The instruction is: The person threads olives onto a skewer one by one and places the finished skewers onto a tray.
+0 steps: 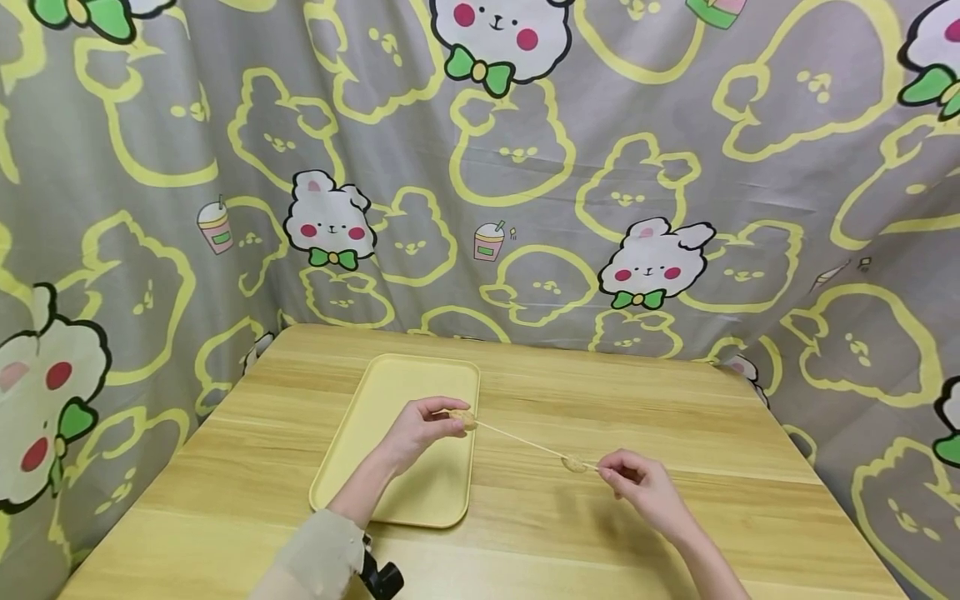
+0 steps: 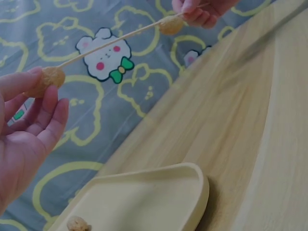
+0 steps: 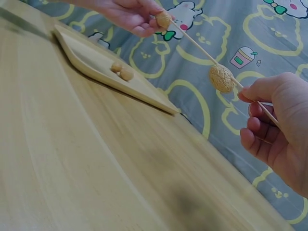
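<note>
A thin wooden skewer [image 1: 521,438] is held in the air between both hands, sloping down to the right in the head view. My right hand [image 1: 647,490] pinches it near one end. Close to those fingers, a light-brown wrinkled food ball [image 3: 221,78] sits threaded on the stick. My left hand [image 1: 420,429] pinches a second brown ball [image 2: 46,82] between thumb and fingers at the skewer's other end. Whether the tip has pierced that ball cannot be told. On the yellow tray [image 1: 348,442] lie two more brown balls [image 3: 123,72], hidden by the left arm in the head view.
The tray stands on a wood-grain table [image 1: 600,550], left of the middle. A grey curtain [image 1: 525,175] with yellow outlines and white cartoon animals hangs along the table's back and sides. Below the left sleeve [image 1: 318,550] a black device [image 1: 382,575] shows at the wrist.
</note>
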### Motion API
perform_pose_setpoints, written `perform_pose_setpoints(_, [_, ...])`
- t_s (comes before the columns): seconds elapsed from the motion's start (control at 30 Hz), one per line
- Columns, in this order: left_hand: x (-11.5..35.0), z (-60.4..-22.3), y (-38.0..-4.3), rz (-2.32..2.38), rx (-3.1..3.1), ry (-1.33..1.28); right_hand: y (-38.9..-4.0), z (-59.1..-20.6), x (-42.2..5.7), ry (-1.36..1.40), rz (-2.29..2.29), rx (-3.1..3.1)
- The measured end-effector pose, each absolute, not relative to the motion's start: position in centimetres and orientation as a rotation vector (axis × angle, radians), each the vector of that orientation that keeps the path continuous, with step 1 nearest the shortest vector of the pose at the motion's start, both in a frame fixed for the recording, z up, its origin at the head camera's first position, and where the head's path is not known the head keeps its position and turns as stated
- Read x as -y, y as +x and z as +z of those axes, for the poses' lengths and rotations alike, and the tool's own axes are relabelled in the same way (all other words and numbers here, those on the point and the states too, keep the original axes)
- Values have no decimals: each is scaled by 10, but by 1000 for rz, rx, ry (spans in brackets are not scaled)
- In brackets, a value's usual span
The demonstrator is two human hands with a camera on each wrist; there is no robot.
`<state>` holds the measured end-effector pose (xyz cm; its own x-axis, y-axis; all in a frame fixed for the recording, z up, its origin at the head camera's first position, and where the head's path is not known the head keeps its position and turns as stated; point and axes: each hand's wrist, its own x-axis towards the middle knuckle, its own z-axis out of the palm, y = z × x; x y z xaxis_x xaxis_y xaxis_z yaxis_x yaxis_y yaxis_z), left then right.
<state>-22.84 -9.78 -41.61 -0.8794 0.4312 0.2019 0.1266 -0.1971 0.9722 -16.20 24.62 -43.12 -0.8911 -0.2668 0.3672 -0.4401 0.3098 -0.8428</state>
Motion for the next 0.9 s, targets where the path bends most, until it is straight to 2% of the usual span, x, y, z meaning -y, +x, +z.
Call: perform_pose_setpoints(0.9, [89,-420,-224,2143,-1882,719,-167,-435,-233,695,1684,2380])
